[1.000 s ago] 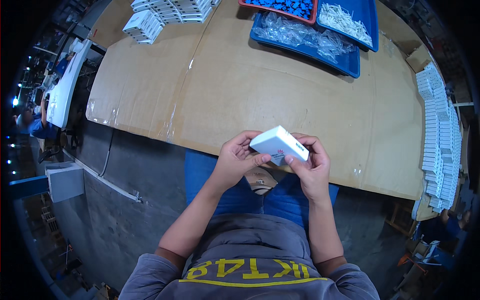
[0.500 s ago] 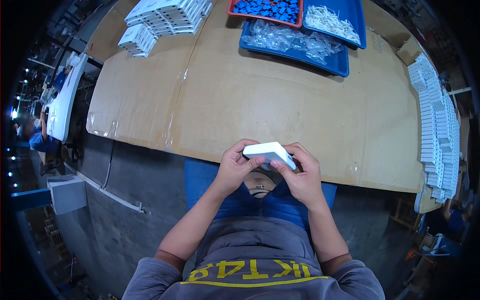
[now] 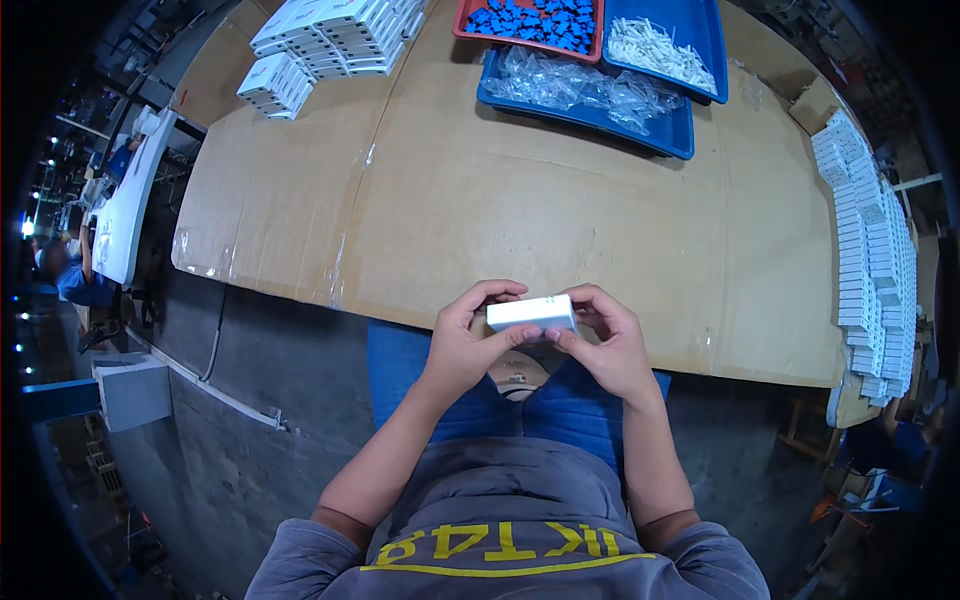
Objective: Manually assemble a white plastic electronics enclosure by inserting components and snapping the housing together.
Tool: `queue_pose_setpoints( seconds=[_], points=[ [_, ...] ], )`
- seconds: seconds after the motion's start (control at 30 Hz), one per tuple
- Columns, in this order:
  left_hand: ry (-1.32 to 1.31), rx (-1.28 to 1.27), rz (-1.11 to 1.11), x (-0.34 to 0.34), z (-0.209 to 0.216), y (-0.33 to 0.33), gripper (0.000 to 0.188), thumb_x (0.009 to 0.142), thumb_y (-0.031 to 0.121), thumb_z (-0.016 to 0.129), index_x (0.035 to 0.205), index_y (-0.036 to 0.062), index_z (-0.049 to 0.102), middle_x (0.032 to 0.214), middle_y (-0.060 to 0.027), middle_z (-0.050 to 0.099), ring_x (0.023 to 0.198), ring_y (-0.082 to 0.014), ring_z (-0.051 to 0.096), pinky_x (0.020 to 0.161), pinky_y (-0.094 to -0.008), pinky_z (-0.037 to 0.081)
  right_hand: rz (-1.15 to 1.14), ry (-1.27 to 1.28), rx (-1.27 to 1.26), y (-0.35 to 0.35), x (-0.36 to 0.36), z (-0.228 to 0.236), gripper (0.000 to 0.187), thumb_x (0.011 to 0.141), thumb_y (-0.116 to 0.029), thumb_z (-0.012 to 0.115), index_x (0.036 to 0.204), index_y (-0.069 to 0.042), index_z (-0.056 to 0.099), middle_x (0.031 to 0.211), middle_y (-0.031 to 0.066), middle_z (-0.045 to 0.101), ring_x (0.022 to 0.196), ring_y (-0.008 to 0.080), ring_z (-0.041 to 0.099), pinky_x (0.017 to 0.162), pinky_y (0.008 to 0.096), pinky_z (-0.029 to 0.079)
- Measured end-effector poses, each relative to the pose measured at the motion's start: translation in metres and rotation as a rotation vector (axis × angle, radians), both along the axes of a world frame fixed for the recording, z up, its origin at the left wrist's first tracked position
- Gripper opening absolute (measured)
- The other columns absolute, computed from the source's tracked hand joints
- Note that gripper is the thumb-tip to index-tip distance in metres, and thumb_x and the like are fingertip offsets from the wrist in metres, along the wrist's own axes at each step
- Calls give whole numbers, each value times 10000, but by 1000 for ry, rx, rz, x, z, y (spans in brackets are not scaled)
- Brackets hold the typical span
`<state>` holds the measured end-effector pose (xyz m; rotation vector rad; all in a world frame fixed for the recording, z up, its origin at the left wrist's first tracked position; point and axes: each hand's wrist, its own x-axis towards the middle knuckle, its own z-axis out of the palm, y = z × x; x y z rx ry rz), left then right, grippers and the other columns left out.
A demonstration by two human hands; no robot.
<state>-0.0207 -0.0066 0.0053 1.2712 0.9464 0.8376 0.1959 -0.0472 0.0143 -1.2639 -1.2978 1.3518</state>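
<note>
A small white box-shaped item is held between both hands, over the table's near edge. My left hand grips its left end, thumb along the near side and fingers curled behind. On the right end, my right hand closes with its thumb at the near face and its fingers at the far side. Small dark marks show on the narrow face near the right end. The underside is hidden from view.
The table is covered with brown cardboard. At its far side sit a red tray of blue pieces, a blue tray of white sticks and a blue tray of clear plastic bags. White boxes are stacked at far left and right.
The white item has been turned in my hands, so a long narrow side now faces up instead of a broader face. Both hands stay in nearly the same place.
</note>
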Motion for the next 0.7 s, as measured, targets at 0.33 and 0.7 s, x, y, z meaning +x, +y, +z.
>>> queue_pose_setpoints(
  seconds=[0.33, 0.7],
  points=[
    [-52, -135, 16, -1, -17, -7, 361, 924, 27, 792, 1238, -34, 624, 1085, -75, 719, 1020, -124, 675, 895, -272, 548, -66, 108, -70, -5, -5, -9, 348, 912, 52, 755, 1232, 25, 622, 1107, 85, 703, 1030, 128, 686, 901, 279, 570],
    [36, -106, -19, -3, 40, 8, 429, 882, 93, 851, 1240, -38, 655, 1066, -74, 742, 1012, -121, 674, 902, -277, 535, -68, 321, -56, -2, -11, -2, 403, 886, 73, 747, 1258, -3, 614, 1181, 58, 672, 1123, 125, 651, 977, 288, 539]
  ],
)
